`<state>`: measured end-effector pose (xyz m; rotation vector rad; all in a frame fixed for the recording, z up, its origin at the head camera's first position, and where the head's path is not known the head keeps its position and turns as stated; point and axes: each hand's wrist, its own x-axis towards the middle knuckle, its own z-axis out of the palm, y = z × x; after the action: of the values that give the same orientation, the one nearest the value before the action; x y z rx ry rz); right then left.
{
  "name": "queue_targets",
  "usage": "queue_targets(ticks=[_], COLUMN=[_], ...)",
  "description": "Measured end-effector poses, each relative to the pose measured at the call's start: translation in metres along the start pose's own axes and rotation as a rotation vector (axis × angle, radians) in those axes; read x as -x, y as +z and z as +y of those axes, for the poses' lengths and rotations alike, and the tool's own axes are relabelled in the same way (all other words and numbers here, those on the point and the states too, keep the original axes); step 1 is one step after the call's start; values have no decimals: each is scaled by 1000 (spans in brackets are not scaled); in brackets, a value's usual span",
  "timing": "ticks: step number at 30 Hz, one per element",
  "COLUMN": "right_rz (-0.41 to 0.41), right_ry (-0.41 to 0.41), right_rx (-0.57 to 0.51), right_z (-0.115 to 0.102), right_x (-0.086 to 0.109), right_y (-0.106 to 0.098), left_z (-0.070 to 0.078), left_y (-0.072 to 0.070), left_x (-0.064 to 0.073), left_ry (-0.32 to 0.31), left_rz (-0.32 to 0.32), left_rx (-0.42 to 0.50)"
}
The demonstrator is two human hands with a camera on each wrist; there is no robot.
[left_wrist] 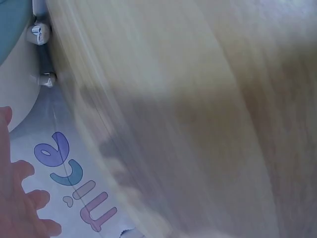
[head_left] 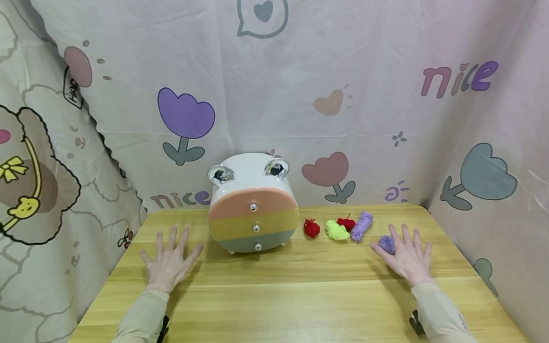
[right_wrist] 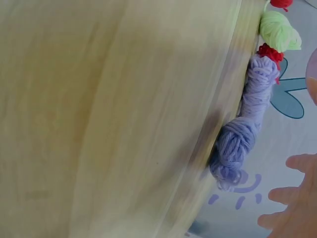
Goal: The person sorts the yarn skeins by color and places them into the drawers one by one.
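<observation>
My left hand point(head_left: 168, 263) is spread over the left side of the wooden table, fingers straight, holding nothing. To its right stands a white box with round eyes and a striped drawer front point(head_left: 253, 220) in orange, yellow and grey-green, each stripe with a silver knob. My right hand point(head_left: 409, 255), also spread and holding nothing, is at the right. Close by its thumb lies a small purple yarn ball point(head_left: 386, 244). Farther left are a long purple yarn skein point(head_left: 361, 226), a yellow-green yarn bundle point(head_left: 337, 230), a red yarn bundle point(head_left: 347, 223) and a red yarn ball point(head_left: 311, 228).
The wooden table point(head_left: 261, 313) ends at a printed cloth point(head_left: 271, 91) that hangs behind it and on both sides. In the left wrist view, the box's small silver feet point(left_wrist: 39, 33) show near the table's surface.
</observation>
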<state>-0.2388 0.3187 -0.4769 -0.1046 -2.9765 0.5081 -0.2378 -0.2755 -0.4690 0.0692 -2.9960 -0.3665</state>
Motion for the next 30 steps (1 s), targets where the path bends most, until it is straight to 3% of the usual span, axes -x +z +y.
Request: queue_targets(ticks=[8, 14, 22, 30], right_rz=[-26, -42, -16, 42], right_ry=[19, 26, 10, -48], right_rx=[-67, -124, -214, -322], right_z=[-8, -20, -44, -78], right_x=[-3, -4, -9, -15], right_y=[-1, -6, -6, -6], left_z=[-2, 1, 12, 26], left_y=[-2, -11, -30, -48], left_x=[-4, -6, -12, -20], left_ry=[-30, -68, -78, -13], left_rz=[-45, -102, -162, -162], left_rx=[40, 141, 298, 533])
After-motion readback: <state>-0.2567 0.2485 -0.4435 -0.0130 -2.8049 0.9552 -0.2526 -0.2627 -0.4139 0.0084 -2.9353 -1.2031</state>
